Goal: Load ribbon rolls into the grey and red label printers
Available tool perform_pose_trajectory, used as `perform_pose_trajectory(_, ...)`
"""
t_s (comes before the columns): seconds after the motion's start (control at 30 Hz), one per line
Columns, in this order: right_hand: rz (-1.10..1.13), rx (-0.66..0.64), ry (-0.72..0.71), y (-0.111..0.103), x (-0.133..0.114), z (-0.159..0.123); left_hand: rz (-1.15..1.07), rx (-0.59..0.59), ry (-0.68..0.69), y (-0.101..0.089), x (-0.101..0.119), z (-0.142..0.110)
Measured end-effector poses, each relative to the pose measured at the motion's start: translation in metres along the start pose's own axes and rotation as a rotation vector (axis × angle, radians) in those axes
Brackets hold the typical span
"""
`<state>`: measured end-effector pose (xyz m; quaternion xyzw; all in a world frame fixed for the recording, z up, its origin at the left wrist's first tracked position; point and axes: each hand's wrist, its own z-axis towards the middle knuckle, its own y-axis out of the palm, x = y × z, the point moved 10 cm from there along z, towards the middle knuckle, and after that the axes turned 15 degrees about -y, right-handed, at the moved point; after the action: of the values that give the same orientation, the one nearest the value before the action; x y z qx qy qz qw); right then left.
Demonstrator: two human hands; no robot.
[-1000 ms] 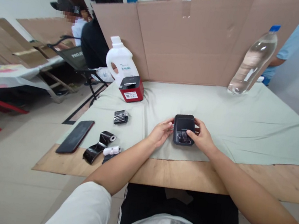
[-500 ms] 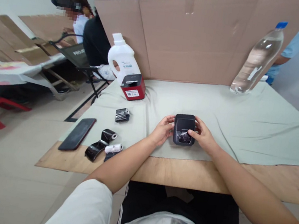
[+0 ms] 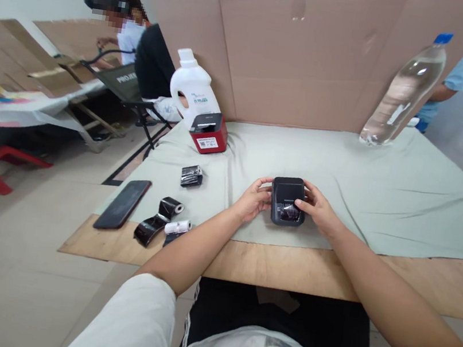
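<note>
A small black portable printer (image 3: 289, 191) lies on the cloth close in front of me, with shiny dark wrap at its lower window. My left hand (image 3: 254, 201) grips its left side with curled fingers. On the right side, my right hand (image 3: 317, 208) has its fingers behind the edge and its thumb on the front by the window. Left of my hands lie a black roll with a loose strip (image 3: 171, 207), a white roll (image 3: 178, 227) and a wrapped black roll (image 3: 191, 176).
A black phone (image 3: 123, 204) lies at the table's left edge. Behind are a red-and-black box-shaped device (image 3: 208, 133), a white jug (image 3: 196, 87) and a tall clear bottle (image 3: 406, 95). A cardboard panel (image 3: 309, 63) closes off the back. Other people are beyond it and at left.
The view has shifted slightly. Both hands keep their hold on the printer, with hardly any movement. At far left, another person's hand has come into view.
</note>
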<state>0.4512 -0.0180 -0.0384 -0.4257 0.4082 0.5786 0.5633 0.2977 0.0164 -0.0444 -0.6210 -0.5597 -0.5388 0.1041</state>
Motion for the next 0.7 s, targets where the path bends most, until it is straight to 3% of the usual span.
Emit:
perform_pose_trajectory(0.2, 0.056, 0.026, 0.042, -0.0022, 0.0023, -0.0011, 0.023, -0.030, -0.013, 0.0002, 0.0010, 0.0026)
perform_pose_trajectory(0.7, 0.043, 0.037, 0.089, -0.0058, 0.0050, -0.0022, 0.079, 0.023, 0.018, -0.0051, 0.0032, 0.0051)
